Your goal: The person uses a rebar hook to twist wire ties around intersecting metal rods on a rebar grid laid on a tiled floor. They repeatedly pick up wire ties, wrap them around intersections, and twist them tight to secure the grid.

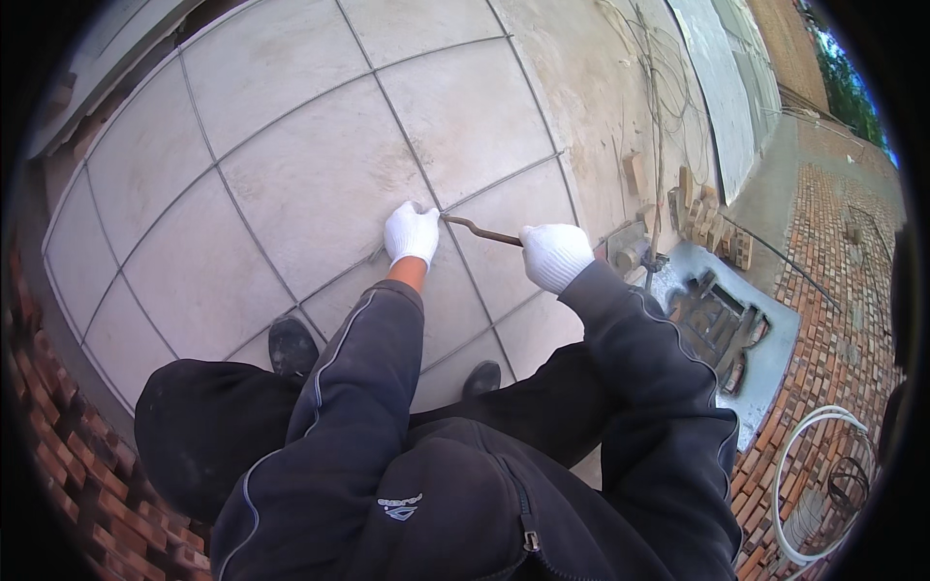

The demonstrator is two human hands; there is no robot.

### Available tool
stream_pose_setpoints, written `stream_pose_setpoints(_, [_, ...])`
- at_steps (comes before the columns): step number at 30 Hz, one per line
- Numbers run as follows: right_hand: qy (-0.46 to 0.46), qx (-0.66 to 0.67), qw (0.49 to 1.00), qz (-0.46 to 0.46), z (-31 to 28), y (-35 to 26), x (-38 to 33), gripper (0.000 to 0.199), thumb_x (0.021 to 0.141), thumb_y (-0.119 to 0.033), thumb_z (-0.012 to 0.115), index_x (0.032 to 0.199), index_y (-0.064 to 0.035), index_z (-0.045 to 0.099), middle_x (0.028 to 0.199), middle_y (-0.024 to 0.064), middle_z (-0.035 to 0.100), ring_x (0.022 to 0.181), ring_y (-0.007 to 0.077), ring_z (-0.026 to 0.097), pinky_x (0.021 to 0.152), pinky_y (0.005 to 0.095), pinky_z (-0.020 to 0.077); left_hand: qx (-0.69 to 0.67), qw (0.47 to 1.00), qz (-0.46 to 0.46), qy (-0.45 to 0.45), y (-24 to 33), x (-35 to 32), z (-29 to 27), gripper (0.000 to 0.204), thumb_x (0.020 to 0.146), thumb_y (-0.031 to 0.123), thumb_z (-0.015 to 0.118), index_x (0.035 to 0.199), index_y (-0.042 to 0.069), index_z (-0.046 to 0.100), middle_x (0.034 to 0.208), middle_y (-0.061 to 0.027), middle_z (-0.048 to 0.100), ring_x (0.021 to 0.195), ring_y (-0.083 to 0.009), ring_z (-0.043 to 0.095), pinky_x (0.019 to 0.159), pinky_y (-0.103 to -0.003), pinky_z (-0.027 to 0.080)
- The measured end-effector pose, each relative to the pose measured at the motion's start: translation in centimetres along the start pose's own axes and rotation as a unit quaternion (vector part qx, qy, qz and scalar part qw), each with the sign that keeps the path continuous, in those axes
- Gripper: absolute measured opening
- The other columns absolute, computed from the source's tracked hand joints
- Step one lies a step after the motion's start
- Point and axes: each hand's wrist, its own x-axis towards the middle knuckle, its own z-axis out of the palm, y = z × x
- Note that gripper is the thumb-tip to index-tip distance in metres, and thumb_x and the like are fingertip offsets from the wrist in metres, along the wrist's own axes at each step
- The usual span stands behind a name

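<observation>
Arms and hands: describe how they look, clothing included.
The left hand and right hand wear plain white fabric gloves. Both arms are covered by long, loose, dark sleeves, each with a thin pale line running along it. The left wrist shows bare.

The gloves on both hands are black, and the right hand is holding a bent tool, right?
Not quite. The head view shows that the gloves on both hands are white, not black. The right hand is indeed holding a bent tool.
</observation>
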Motion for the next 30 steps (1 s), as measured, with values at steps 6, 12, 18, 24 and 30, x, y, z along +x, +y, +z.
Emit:
stream_pose_setpoints(6, [0.114,-0.005,0.993,-0.029,-0.2,-1.4,0.8,0.027,0.107,-0.032,0.065,0.097,-0.0079,0.072,0.086,0.0159,0.076,0.080,0.0369,0.077,0.070,0.0518,0.0601,-0.021,1.000,-0.010,-0.012,-0.7,0.4,0.3,0.039,0.094,0.037,0.076,0.115,0.004,0.083,0.115,-0.0254,0.080,0.111,-0.0439,0.077,0.097,-0.051,0.060])
stream_pose_setpoints(12, [0.105,0.064,0.992,0.011,0.6,-1.5,0.6,0.041,0.112,-0.040,0.060,0.093,-0.0060,0.072,0.083,0.0207,0.075,0.082,0.0404,0.076,0.072,0.0537,0.0590,-0.007,1.000,-0.011,-0.005,-0.7,0.8,0.3,0.038,0.093,0.038,0.077,0.108,0.003,0.083,0.108,-0.0241,0.081,0.106,-0.0423,0.078,0.094,-0.051,0.061])
stream_pose_setpoints(18, [0.053,0.160,0.982,0.089,0.7,-1.4,1.1,0.049,0.112,-0.045,0.059,0.094,-0.0027,0.077,0.088,0.0253,0.077,0.088,0.0453,0.076,0.081,0.0555,0.0595,0.007,1.000,-0.015,0.006,-0.2,0.6,0.2,0.035,0.091,0.036,0.079,0.100,0.003,0.083,0.098,-0.0227,0.082,0.099,-0.0393,0.079,0.089,-0.049,0.061])
stream_pose_setpoints(24, [0.000,0.252,0.958,0.139,1.5,-0.6,2.2,0.054,0.112,-0.047,0.058,0.105,0.0013,0.082,0.093,0.0302,0.077,0.094,0.0490,0.076,0.089,0.0539,0.0595,-0.007,1.000,-0.026,-0.006,-0.4,0.8,0.3,0.035,0.091,0.036,0.080,0.102,0.003,0.083,0.103,-0.0228,0.082,0.101,-0.0395,0.079,0.090,-0.049,0.061])
stream_pose_setpoints(30, [-0.033,0.320,0.935,0.150,2.3,0.2,2.8,0.058,0.112,-0.046,0.058,0.106,0.0060,0.082,0.095,0.0347,0.076,0.099,0.0505,0.076,0.092,0.0530,0.0592,-0.033,0.999,-0.039,-0.019,-1.3,1.5,0.9,0.039,0.091,0.038,0.080,0.113,0.005,0.083,0.118,-0.0240,0.080,0.113,-0.0425,0.077,0.097,-0.050,0.061])
